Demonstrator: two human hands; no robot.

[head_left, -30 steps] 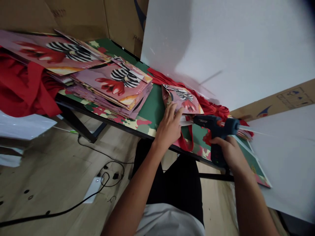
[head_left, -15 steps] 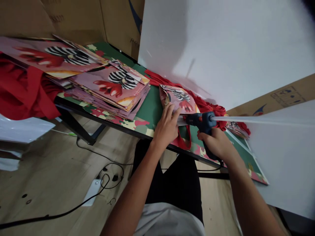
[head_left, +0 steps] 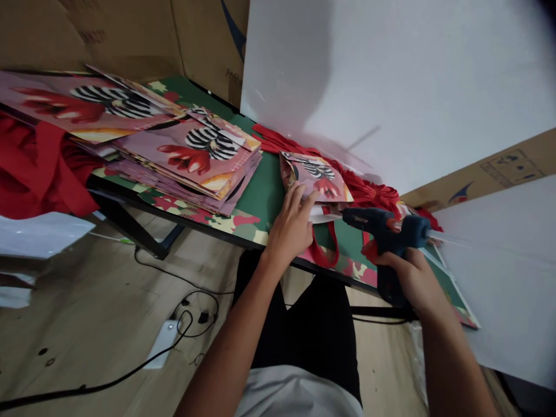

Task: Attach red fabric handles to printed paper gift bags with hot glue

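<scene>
My right hand [head_left: 419, 281] is wrapped round the grip of a dark blue hot glue gun [head_left: 382, 223]. A clear glue stick [head_left: 447, 237] pokes out of its back end. The nozzle points left, close to the opened edge of a small printed paper bag [head_left: 319, 176]. My left hand [head_left: 292, 226] grips the bag's near left edge, fingers bent over the top; its thumb is mostly hidden. A white inner flap [head_left: 320, 214] shows beside the fingers. A red ribbon handle [head_left: 326, 255] loops down from there toward the table edge.
Stacked printed paper bags [head_left: 204, 156] lie on the green patterned table [head_left: 260, 197] to the left. Red ribbons [head_left: 47, 168] hang at far left; more red ribbon [head_left: 369, 191] lies behind the bag. A cardboard box [head_left: 130, 35] and white panel [head_left: 391, 69] stand behind. Cables and a power strip [head_left: 163, 341] are on the floor.
My right hand has drawn the glue gun to the right and toward me, away from the bag. The left hand stays at the bag's edge.
</scene>
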